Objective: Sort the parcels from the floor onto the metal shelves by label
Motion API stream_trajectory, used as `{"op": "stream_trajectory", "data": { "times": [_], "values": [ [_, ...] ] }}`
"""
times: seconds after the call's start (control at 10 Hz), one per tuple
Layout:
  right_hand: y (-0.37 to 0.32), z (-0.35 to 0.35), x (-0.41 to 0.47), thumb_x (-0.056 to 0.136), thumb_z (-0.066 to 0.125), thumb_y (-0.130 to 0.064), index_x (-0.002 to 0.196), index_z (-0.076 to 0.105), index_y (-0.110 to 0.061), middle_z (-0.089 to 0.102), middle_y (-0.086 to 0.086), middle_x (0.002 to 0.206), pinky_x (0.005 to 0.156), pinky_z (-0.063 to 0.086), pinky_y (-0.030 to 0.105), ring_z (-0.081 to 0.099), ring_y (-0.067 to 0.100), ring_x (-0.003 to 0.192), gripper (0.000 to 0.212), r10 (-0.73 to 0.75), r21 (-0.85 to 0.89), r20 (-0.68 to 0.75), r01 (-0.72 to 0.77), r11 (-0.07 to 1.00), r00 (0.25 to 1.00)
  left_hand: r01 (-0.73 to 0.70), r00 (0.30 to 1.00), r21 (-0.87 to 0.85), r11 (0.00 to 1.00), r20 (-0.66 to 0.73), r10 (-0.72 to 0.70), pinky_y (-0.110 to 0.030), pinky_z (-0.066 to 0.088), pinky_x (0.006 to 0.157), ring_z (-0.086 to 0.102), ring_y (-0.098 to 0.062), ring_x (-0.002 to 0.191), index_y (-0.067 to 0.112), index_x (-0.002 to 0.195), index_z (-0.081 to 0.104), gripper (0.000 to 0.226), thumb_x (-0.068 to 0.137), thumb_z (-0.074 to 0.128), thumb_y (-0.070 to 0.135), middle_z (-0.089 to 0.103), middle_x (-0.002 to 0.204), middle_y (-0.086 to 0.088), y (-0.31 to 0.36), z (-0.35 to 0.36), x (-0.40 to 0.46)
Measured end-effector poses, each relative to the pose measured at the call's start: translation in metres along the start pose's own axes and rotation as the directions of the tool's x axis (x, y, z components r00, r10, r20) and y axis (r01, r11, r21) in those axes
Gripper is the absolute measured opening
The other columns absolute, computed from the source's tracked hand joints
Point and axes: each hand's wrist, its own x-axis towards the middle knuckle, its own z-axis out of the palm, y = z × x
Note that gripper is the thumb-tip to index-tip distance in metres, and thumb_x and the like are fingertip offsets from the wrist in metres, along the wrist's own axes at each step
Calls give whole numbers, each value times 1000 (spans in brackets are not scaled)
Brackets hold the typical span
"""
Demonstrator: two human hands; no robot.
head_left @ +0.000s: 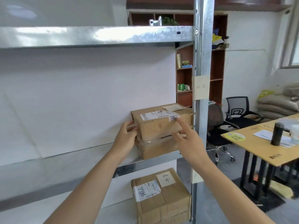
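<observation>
A brown cardboard parcel (pixel 160 125) with a white shipping label and a yellow note lies on top of a second carton (pixel 160 149) at the right end of the middle metal shelf (pixel 64 165). My left hand (pixel 127 136) grips the left side of the stack where the two boxes meet. My right hand (pixel 186 138) rests against the upper parcel's front right corner, index finger stretched up to its label. One shelf down sits another parcel (pixel 163 199) marked 7786 with a handwritten yellow note.
A galvanised upright post (pixel 202 62) with a paper tag stands right of the parcels. The upper shelf beam (pixel 97 36) crosses overhead. To the right are a wooden table (pixel 258 147) with a dark bottle, two office chairs (pixel 239 113) and a brown bookcase.
</observation>
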Motion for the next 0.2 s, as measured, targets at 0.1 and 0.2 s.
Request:
{"op": "stream_trajectory", "data": {
  "times": [0.1, 0.2],
  "values": [
    [-13, 0, -19, 108, 47, -35, 153, 39, -52, 63, -4, 129, 66, 53, 23, 64, 10, 81, 48, 21, 24, 47, -22, 999, 999, 11, 1000, -66, 998, -15, -12, -52, 51, 110, 61, -22, 125, 27, 131, 52, 24, 108, 52, 23, 59, 141, -5, 5, -25, -25],
    [-35, 7, -37, 107, 47, -39, 149, 46, -51, 59, -8, 140, 103, 55, 45, 63, 19, 121, 43, 88, 269, 40, -95, 958, 995, 47, 998, -345, 938, -15, -56, -56, 48, 112, 59, -27, 130, 24, 133, 59, 27, 108, 51, 29, 59, 144, -7, 12, -67, -56]
  ]
}}
